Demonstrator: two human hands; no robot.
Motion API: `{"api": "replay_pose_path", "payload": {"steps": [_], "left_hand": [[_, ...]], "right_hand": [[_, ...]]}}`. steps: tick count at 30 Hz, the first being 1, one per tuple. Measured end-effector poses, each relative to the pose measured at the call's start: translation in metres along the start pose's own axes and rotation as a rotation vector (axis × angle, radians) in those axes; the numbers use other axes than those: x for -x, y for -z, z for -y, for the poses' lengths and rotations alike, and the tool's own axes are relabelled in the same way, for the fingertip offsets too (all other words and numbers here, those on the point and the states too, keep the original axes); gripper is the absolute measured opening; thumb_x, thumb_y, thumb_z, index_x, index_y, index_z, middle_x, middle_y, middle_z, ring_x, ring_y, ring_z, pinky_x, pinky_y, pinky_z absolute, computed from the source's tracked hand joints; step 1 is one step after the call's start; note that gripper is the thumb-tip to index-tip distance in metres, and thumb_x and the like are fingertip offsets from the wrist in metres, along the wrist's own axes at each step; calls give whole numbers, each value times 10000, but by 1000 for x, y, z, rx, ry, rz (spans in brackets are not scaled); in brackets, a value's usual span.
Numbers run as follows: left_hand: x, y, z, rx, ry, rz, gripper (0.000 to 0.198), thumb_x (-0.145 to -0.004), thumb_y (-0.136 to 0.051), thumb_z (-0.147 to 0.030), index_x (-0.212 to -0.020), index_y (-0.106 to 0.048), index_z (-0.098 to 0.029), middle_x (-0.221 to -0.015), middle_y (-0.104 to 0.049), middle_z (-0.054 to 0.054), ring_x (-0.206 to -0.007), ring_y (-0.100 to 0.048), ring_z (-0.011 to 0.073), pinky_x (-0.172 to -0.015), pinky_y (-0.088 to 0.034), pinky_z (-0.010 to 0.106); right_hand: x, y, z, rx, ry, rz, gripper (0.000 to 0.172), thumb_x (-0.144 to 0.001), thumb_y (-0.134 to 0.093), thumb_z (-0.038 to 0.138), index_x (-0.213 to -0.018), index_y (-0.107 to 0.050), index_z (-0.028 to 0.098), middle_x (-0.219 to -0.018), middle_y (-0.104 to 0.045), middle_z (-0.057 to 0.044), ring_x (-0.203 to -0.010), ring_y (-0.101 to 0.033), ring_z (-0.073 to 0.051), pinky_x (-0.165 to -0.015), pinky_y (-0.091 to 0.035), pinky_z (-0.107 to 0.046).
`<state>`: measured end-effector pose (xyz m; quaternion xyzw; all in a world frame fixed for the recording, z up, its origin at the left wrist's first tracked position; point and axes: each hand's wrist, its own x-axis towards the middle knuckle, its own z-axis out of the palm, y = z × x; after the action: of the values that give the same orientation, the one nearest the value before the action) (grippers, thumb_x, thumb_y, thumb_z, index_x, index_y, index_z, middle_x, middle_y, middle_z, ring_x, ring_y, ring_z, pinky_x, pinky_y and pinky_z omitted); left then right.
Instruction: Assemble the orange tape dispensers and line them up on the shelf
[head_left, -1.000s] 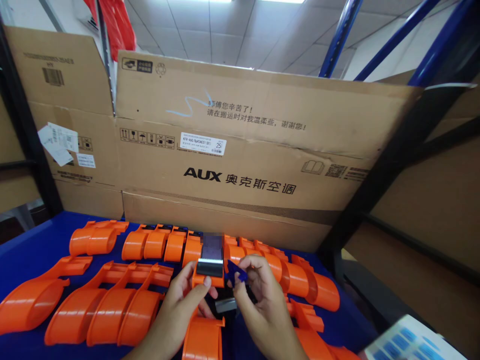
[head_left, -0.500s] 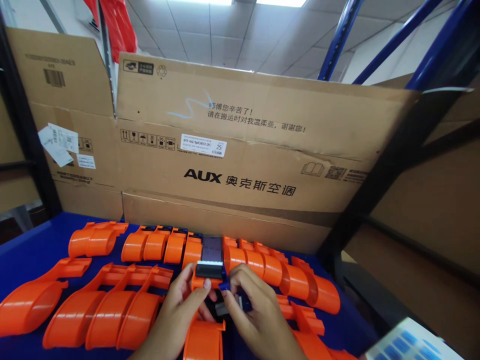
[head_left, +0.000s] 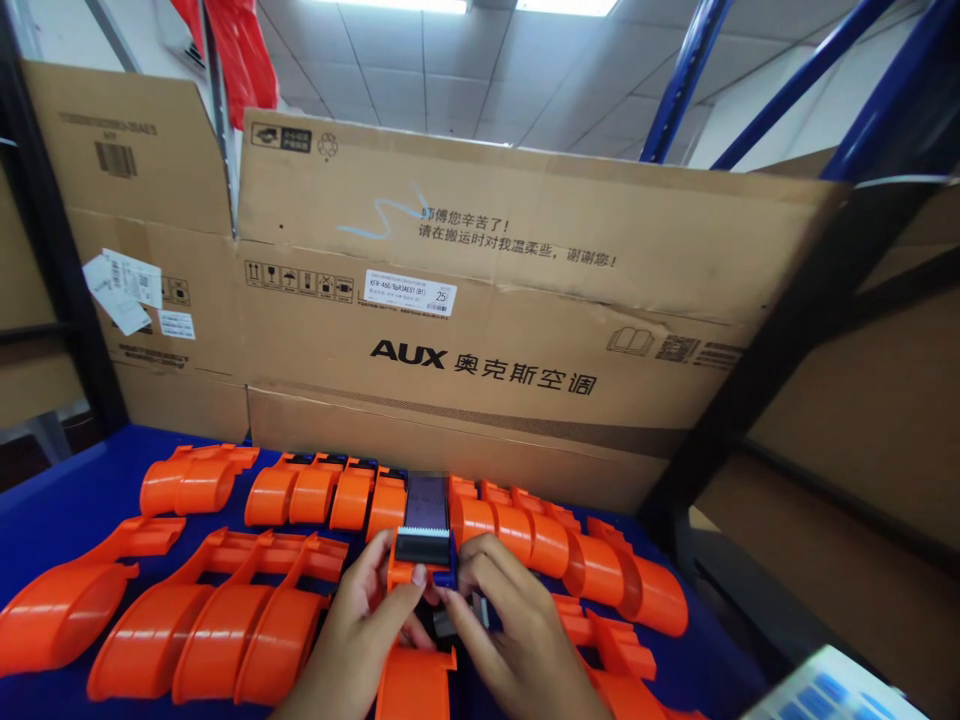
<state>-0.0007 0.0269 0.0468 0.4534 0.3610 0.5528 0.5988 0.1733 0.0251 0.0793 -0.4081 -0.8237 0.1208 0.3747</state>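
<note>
Dispenser (head_left: pixel 420 548) is being held just above the worktop (head_left: pixel 60 490), dead centre of the view, with its black toothed plate facing up and away. The left hand (head_left: pixel 364 625) is wrapping round the orange body from the left, closed firmly on it, with the thumb lying across the front just under the plate. The right hand (head_left: pixel 510 640) is pinching a small blue piece (head_left: pixel 448 578) against the dispenser's right edge, with its fingers narrow and closed on it. How far that piece is seated, I cannot tell, as the fingertips are covering the joint.

By my reading, this calls for the left hand bracing the body hard while the right is pushing the blue piece in square, not at a tilt. The fingers should be kept clear of those teeth. A small grey part (head_left: pixel 444 622) is lying just below, between the two hands.

Around them, orange shells are covering the blue worktop. One row (head_left: pixel 337 495) is lined up at the back, bigger ones (head_left: pixel 225 620) are lying on their sides to the left, and another run (head_left: pixel 592 565) is curving off to the right.

Behind all that, a big cardboard box (head_left: pixel 480 300) printed with AUX is standing like a wall. Blue rack beams (head_left: pixel 682 80) are rising at the right. Something red (head_left: pixel 240 50) is hanging top left under a tiled ceiling. A sheet of blue labels (head_left: pixel 840 695) is peeking in at the bottom right corner.
</note>
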Motion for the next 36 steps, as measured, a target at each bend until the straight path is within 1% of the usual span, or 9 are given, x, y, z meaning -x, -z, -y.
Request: {"api": "replay_pose_path", "payload": {"steps": [5,8,11,15,20,27,31,33,36], "left_hand": [[0,3,0,92,27,79,402,-890,-699,-416,-1219,-632,-195,-750,-760,27,-500,-675,126,-539,-500,214],[2,4,0,174,134,196,721,-897,-695,-423,-1500,-405,-153,-590,-748,39,-499,-714,187,-560,-524,251],[7,1,-3,260,252,283,958,-863,-737,-441,-1603,-172,-214,-801,-803,103,-611,-778,273,-586,-581,339],[14,-3,-9,268,222,301,809,-755,-856,-343,-1474,-489,-288,-1285,-710,165,-867,-790,318,-747,-626,436],[13,-1,-11,182,57,211,426,-807,-806,-359,-1208,-745,-232,-1291,-732,123,-1227,-648,320,-1070,-491,443],[2,6,-9,45,-1,204,345,-855,-744,-360,-1164,-768,-207,-1223,-768,105,-1192,-670,312,-1070,-488,426],[0,8,-2,181,147,173,421,-837,-737,-451,-1158,-751,-179,-1089,-805,134,-866,-773,282,-814,-609,392],[-1,11,2,271,226,137,482,-810,-739,-504,-1145,-738,-157,-1002,-817,146,-693,-766,254,-655,-612,355],[-1,16,6,316,265,70,510,-788,-742,-531,-1094,-739,-123,-891,-822,144,-619,-738,225,-581,-580,303]], "right_hand": [[2,12,2,-194,-96,-90,122,-987,-537,345,-921,-550,244,-891,-612,-41,-791,-600,-208,-723,-505,-328],[4,14,2,-386,-231,-99,243,-1002,-525,385,-1214,-561,271,-1075,-669,-67,-1003,-642,-244,-895,-517,-382],[4,13,6,-628,-289,29,423,-995,-538,428,-1398,-483,311,-1239,-663,-83,-1171,-616,-275,-1005,-482,-444],[0,7,11,-760,-297,8,378,-969,-558,499,-1276,-567,279,-1103,-689,-75,-1008,-664,-259,-884,-531,-393],[-4,-4,10,-629,-336,-101,285,-948,-619,460,-1122,-564,241,-958,-628,-43,-856,-613,-200,-738,-524,-305],[-4,-14,14,-549,-302,-117,220,-967,-592,447,-962,-529,236,-869,-571,-3,-779,-567,-168,-709,-515,-285],[-5,2,8,-359,-248,-90,227,-1025,-473,420,-1041,-596,231,-933,-647,-43,-861,-606,-208,-783,-513,-346],[-3,15,4,-161,-213,2,284,-1044,-415,365,-913,-631,236,-886,-648,-46,-874,-604,-229,-808,-497,-388],[5,29,-3,143,-148,191,96,-874,-692,267,-786,-661,249,-869,-641,-42,-873,-586,-258,-791,-479,-412]]}}
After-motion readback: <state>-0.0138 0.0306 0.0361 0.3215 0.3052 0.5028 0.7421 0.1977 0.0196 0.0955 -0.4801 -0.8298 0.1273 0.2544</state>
